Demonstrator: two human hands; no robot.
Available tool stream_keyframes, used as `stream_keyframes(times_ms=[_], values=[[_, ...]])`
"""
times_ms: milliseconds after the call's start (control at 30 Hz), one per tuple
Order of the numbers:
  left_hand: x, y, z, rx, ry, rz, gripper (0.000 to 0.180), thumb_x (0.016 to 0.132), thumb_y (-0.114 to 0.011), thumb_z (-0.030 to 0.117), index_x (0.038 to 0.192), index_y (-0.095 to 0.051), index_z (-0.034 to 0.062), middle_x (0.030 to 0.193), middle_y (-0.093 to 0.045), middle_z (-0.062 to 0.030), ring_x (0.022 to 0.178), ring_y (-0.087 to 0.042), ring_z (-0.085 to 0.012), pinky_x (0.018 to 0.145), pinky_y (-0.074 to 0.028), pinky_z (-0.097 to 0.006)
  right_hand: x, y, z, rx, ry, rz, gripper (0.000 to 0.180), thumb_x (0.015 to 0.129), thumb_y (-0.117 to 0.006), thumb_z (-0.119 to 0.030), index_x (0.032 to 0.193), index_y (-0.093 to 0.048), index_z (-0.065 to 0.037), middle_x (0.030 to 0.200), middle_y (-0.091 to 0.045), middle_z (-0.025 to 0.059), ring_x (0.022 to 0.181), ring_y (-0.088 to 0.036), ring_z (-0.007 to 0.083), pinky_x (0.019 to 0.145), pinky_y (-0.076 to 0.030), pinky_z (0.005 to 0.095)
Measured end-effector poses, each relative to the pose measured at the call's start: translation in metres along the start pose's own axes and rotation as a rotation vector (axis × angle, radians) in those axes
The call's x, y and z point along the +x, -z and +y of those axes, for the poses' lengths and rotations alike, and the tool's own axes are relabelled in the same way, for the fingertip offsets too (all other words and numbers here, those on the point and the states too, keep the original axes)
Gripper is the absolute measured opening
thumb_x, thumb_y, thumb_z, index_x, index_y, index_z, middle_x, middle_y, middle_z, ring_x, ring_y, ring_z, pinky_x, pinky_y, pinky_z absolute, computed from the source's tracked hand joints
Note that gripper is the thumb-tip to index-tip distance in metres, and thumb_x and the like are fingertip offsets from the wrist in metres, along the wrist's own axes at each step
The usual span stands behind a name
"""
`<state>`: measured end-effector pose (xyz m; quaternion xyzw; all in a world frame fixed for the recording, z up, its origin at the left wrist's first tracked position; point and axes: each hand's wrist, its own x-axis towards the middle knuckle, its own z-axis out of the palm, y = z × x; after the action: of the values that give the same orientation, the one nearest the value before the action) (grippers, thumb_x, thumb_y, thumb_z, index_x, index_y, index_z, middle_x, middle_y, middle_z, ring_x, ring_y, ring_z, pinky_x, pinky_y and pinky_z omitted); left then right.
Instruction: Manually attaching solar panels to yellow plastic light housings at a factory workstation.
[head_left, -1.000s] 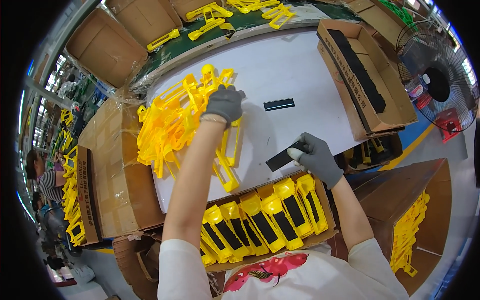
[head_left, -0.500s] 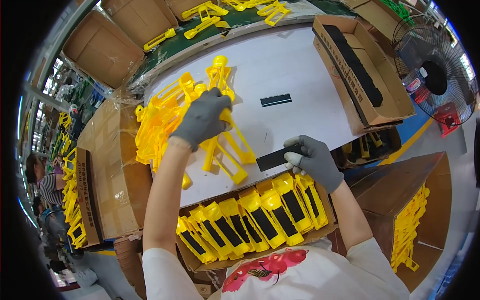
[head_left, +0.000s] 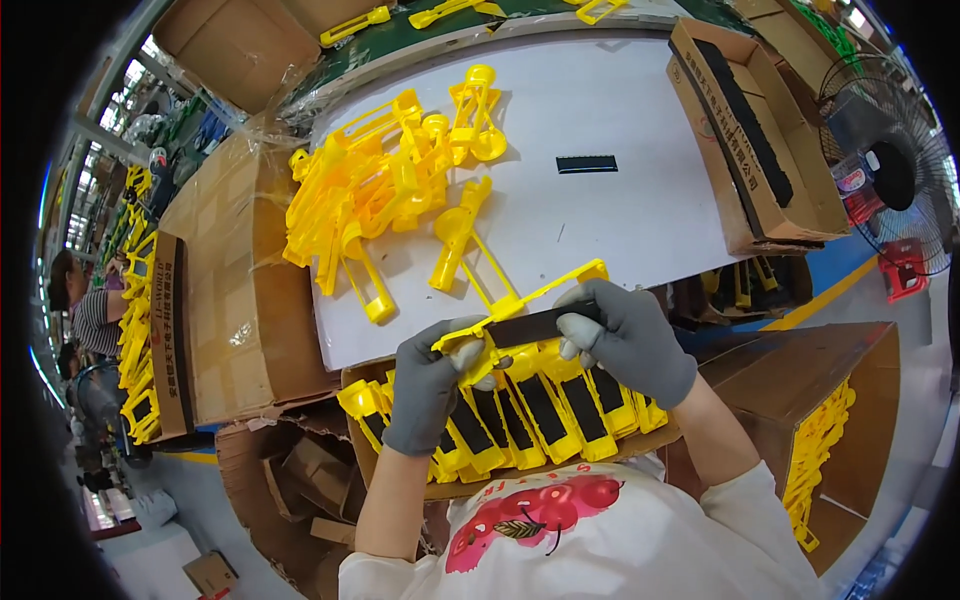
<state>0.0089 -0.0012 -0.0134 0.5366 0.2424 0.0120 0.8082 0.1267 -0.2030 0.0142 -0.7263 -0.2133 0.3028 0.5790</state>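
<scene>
My left hand [head_left: 433, 375], in a grey glove, is closed on one end of a yellow plastic frame [head_left: 566, 281]. In my gloved right hand [head_left: 632, 335] a black strip [head_left: 527, 327] is pinched, its left end lying against the frame. Both hands are over the table's near edge. Just below them stands a carton with several yellow frames fitted with black strips [head_left: 540, 411]. Beyond my left hand lies a heap of loose yellow frames [head_left: 375, 180], with a single yellow piece [head_left: 459, 235] at its near side.
Another black strip [head_left: 587, 164] lies on the white tabletop [head_left: 620, 222]. An open carton [head_left: 750, 130] holding black strips stands at the right, beside a fan [head_left: 885, 170]. Big cartons flank me, the left one [head_left: 230, 290] closed, the right one [head_left: 850, 420] holding yellow frames. A person sits far left.
My left hand has come from the heap toward me with a yellow frame and now meets my right hand. The black strip has been lifted off the table against the frame.
</scene>
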Motion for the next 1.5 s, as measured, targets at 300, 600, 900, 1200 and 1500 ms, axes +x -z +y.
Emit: stream_keyframes(times_ms=[300, 600, 900, 1200, 1500], values=[[-0.010, -0.003, -0.005, -0.058, 0.043, 0.005, 0.025, 0.084, -0.056, -0.001, 0.108, -0.061, -0.0070, 0.093, -0.065, -0.0131, 0.074, -0.068, -0.0215, 0.058, -0.057, -0.028, -0.009, -0.013, 0.000, -0.446, 0.146, 0.103, 0.015, 0.089, -0.059, -0.013, 0.096, -0.060, 0.001, 0.065, -0.064, 0.0073, 0.056, -0.062, 0.0108, 0.053, -0.048, 0.0233], [-0.024, -0.014, -0.006, 0.089, -0.001, 0.050, 0.026, 0.084, -0.064, 0.005, 0.108, -0.063, -0.0056, 0.089, -0.066, -0.0117, 0.072, -0.068, -0.0197, 0.059, -0.054, -0.024, -0.022, -0.017, 0.013, -0.736, 0.155, 0.212, 0.040, 0.079, -0.072, -0.039, 0.100, -0.055, -0.009, 0.072, -0.064, 0.0093, 0.065, -0.064, 0.0264, 0.054, -0.048, 0.0351], [-0.053, 0.019, -0.025, 0.195, 0.172, -0.112, 0.022, 0.082, -0.066, -0.004, 0.105, -0.065, -0.0062, 0.085, -0.068, -0.0122, 0.072, -0.068, -0.0163, 0.057, -0.054, -0.023, -0.057, -0.030, 0.049, -0.552, 0.053, -0.054, 0.023, 0.077, -0.076, -0.025, 0.091, -0.068, -0.008, 0.068, -0.064, 0.0084, 0.058, -0.062, 0.0225, 0.056, -0.048, 0.0309], [-0.035, 0.039, 0.029, 0.521, 0.424, -0.264, 0.020, 0.084, -0.062, 0.001, 0.103, -0.057, 0.0019, 0.081, -0.063, -0.0034, 0.064, -0.063, -0.0090, 0.049, -0.048, -0.019, -0.069, -0.024, 0.046, -0.447, -0.080, -0.199, 0.053, 0.073, -0.072, -0.054, 0.109, -0.064, -0.016, 0.068, -0.063, 0.0047, 0.058, -0.062, 0.0216, 0.057, -0.048, 0.0341], [0.037, 0.046, 0.049, 1.552, -0.249, -0.001, 0.038, 0.069, -0.077, 0.033, 0.095, -0.067, 0.0080, 0.084, -0.069, -0.0108, 0.076, -0.066, -0.0283, 0.068, -0.051, -0.039, 0.041, -0.006, 0.048, -0.786, 0.112, 0.170, 0.042, 0.077, -0.068, -0.049, 0.096, -0.068, -0.011, 0.068, -0.067, 0.0078, 0.065, -0.067, 0.0237, 0.060, -0.051, 0.0349]])
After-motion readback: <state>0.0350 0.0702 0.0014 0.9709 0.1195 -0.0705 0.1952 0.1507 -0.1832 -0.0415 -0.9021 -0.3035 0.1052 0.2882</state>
